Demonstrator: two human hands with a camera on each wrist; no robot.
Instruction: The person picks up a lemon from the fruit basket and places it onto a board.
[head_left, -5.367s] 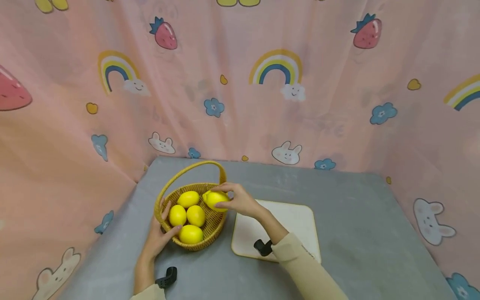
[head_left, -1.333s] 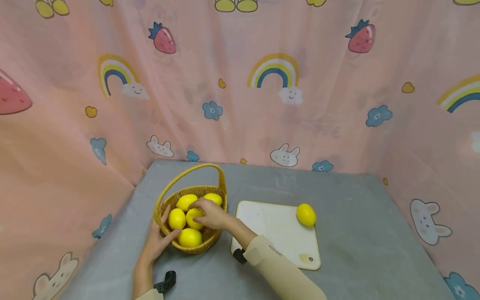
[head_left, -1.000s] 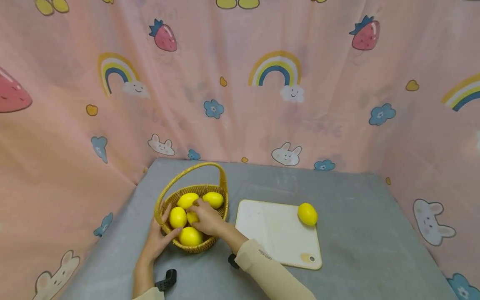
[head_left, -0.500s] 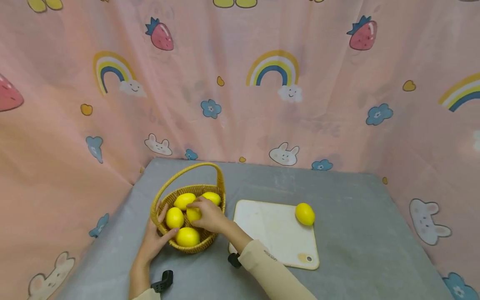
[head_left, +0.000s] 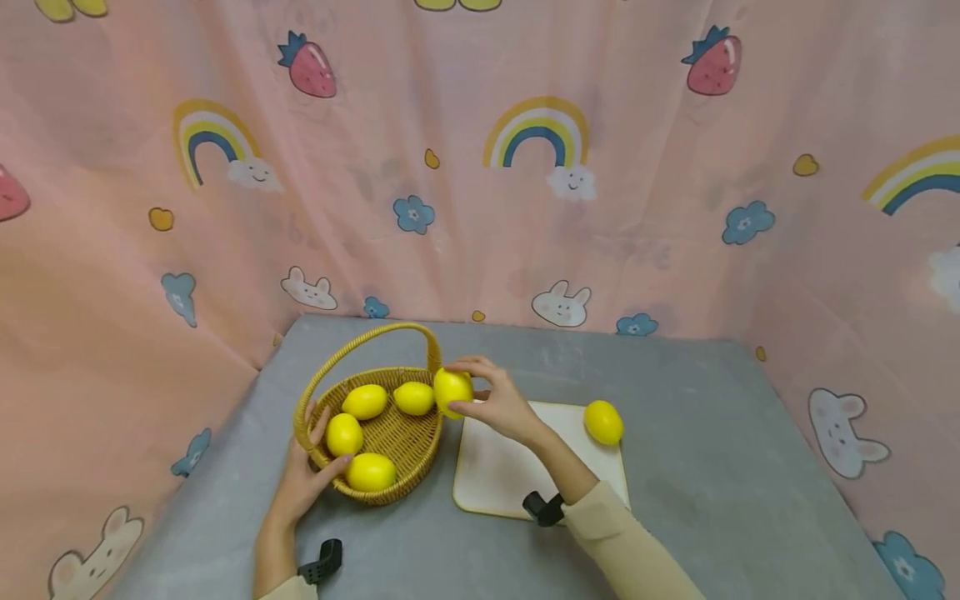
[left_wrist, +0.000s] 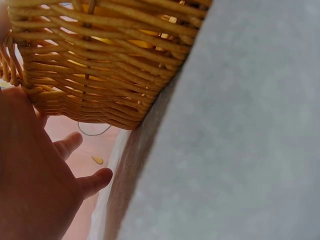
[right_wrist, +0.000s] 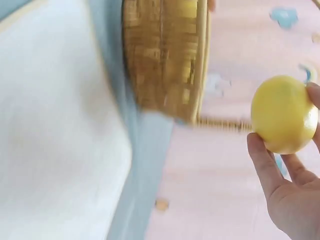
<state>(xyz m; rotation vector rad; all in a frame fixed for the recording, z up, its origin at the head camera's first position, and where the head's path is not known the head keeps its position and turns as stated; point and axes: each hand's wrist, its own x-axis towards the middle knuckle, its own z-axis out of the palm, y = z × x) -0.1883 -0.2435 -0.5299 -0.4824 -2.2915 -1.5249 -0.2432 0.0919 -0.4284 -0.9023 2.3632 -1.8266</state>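
Observation:
My right hand point(head_left: 501, 403) pinches a yellow lemon point(head_left: 453, 392) between thumb and fingers, up at the right rim of the wicker basket point(head_left: 408, 446). In the right wrist view that lemon point(right_wrist: 282, 114) shows raised above the table, with the basket behind it. My left hand point(head_left: 303, 479) holds the basket's left rim, its thumb over the front edge near a lemon point(head_left: 371, 472). Its other fingers lie along the outer wall, as the left wrist view shows beside the basket's weave point(left_wrist: 100, 65). Several lemons lie in the basket, spaced around its bottom.
A white cutting board point(head_left: 495, 467) lies right of the basket, partly under my right forearm. Another lemon point(head_left: 603, 422) rests at its far right corner. The basket's tall handle point(head_left: 360, 342) arches over it. A pink printed curtain point(head_left: 480, 250) hangs behind the grey table point(head_left: 712, 467).
An earlier lemon went from my right hand to the board's far right corner. Since then my right hand has taken the middle lemon and lifted it rightward. My left hand keeps its hold.

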